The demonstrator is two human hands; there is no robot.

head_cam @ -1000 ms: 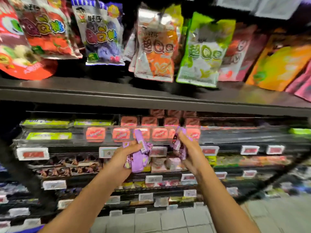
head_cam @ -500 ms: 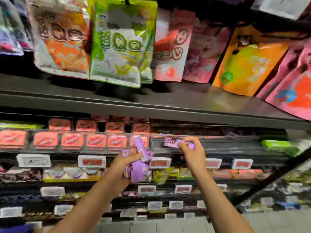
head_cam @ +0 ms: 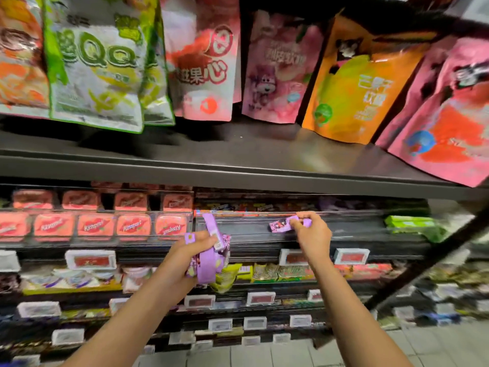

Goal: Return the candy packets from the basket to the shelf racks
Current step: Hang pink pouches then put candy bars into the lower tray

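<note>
Candy packets are in both hands: the right hand (head_cam: 312, 234) pinches one purple packet (head_cam: 283, 224) by its end and holds it flat at the front edge of a dark rack (head_cam: 344, 229), while the left hand (head_cam: 190, 250) is curled round a purple bundle (head_cam: 209, 258) of more of them, one stick standing up above the fingers. The two hands are apart, the left lower and nearer the middle of the racks. The single packet looks to be going into the dark tray just right of the red tins (head_cam: 133, 226), though blur makes it hard to say whether it already touches the rack. As for progress, I judge the job to be in its middle: one packet is at the point of placing, several wait in the left hand, and the basket is out of view, so what remains there cannot be told. Behind the tray's front lip a row of mixed dark wrappers (head_cam: 254, 207) fills the back, which may crowd the slot. A green box (head_cam: 410, 222) lies further right on the same level. Price tags (head_cam: 350, 256) line the rack edges below, with yellow-green packets (head_cam: 267, 271) under them. Above, a dark shelf (head_cam: 238, 168) carries hanging bags (head_cam: 100, 64), clear of the reach.
</note>
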